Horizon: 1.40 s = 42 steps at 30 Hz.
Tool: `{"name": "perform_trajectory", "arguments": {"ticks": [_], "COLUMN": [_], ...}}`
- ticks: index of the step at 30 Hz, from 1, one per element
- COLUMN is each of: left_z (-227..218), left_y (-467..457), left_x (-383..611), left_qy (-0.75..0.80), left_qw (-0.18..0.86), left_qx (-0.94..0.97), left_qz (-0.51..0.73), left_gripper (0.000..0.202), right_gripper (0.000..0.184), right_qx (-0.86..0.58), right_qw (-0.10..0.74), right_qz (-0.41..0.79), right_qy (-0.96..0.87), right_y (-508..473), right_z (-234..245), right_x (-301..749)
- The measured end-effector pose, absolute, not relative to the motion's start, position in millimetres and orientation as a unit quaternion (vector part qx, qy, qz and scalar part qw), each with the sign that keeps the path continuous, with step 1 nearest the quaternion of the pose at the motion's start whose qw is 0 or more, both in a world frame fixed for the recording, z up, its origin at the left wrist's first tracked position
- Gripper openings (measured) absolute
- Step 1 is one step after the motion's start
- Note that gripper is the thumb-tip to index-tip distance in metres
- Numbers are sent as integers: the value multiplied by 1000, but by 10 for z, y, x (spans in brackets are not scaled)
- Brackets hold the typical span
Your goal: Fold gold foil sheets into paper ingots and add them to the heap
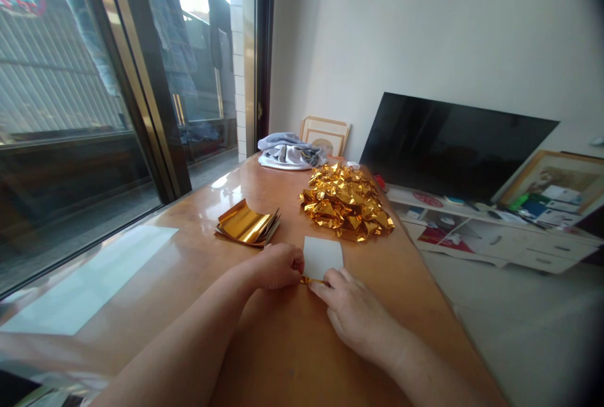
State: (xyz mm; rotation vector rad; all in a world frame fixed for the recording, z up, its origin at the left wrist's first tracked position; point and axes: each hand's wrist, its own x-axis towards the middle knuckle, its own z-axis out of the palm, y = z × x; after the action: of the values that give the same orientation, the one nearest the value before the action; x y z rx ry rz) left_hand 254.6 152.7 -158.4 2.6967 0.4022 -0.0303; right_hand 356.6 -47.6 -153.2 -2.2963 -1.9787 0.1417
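Observation:
A small sheet of gold paper (322,256) lies white side up on the wooden table (202,218), its near edge folded over so a gold strip shows. My left hand (278,266) is closed and pinches the left end of that fold. My right hand (352,312) presses its fingertips on the fold's right end, fingers together. A stack of flat gold sheets (246,224) lies to the left beyond my hands. A heap of folded gold paper pieces (346,200) sits further back on the right.
A grey bundle of cloth (290,152) lies at the table's far end before a picture frame (325,133). A sliding glass door (80,111) runs along the left. A dark TV (448,146) stands on a low white cabinet (500,237) to the right.

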Motion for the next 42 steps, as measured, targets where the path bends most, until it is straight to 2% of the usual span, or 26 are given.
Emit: {"name": "perform_trajectory", "arguments": {"ticks": [13, 21, 33, 42], "left_z": [-1494, -1533, -1580, -1596], "left_y": [1506, 1485, 1483, 1497], "left_x": [2515, 2537, 2534, 2545], "left_qy": [167, 163, 157, 176], "left_qw": [211, 187, 169, 183], "left_qx": [962, 969, 973, 967], "left_qz": [-36, -6, 14, -3], "left_gripper": [19, 15, 17, 17], "right_gripper": [51, 48, 41, 39], "right_qx": [-758, -748, -750, -771], "right_qw": [49, 61, 101, 65], "right_qz": [18, -8, 20, 12], "right_qy": [-650, -661, -653, -634], "right_y": [-414, -385, -449, -637], "right_z": [-1613, -1690, -1622, -1565], "right_x": [3562, 3590, 3621, 3789]}}
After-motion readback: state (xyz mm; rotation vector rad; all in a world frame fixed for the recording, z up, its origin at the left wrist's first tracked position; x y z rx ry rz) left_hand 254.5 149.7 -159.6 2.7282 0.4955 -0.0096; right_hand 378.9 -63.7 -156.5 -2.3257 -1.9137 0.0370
